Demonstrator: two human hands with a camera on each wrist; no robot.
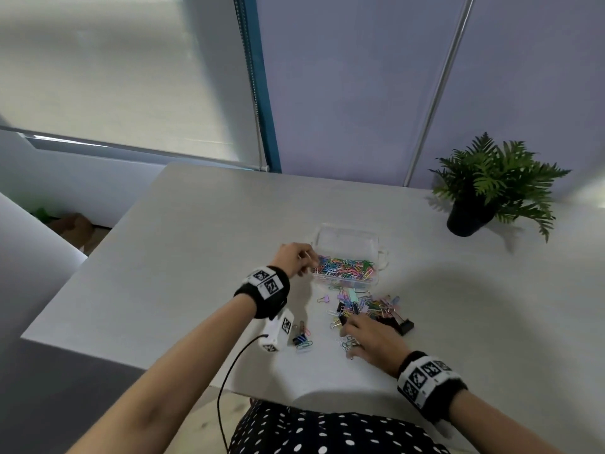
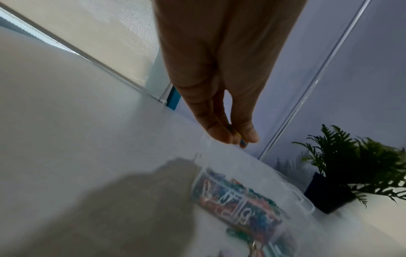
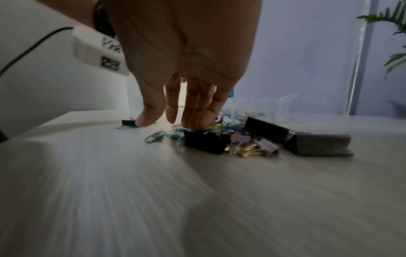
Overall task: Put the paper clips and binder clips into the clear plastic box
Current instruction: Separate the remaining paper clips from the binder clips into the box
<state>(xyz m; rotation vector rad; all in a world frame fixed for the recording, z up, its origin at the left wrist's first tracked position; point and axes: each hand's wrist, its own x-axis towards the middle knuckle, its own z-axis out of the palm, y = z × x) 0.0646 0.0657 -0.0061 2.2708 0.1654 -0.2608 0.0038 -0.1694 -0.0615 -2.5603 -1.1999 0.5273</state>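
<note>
The clear plastic box [image 1: 343,284] stands mid-table with its lid tipped back, holding many coloured paper clips [image 1: 343,266]. My left hand [image 1: 309,257] hovers at the box's left rim. In the left wrist view the left hand [image 2: 238,139] pinches a few small coloured clips [image 2: 242,143] above the box [image 2: 241,208]. A loose pile of paper clips and binder clips [image 1: 370,306] lies in front of the box. My right hand [image 1: 348,326] reaches down onto it with fingers spread. Its fingertips [image 3: 197,121] touch a black binder clip [image 3: 205,143], gripping nothing.
A potted fern [image 1: 491,188] stands at the back right of the white table [image 1: 196,257]. A few stray clips [image 1: 302,339] lie near the table's front edge, beside the left wrist camera [image 1: 278,329]. Large black binder clips [image 1: 404,326] sit at the pile's right. A window blind hangs behind.
</note>
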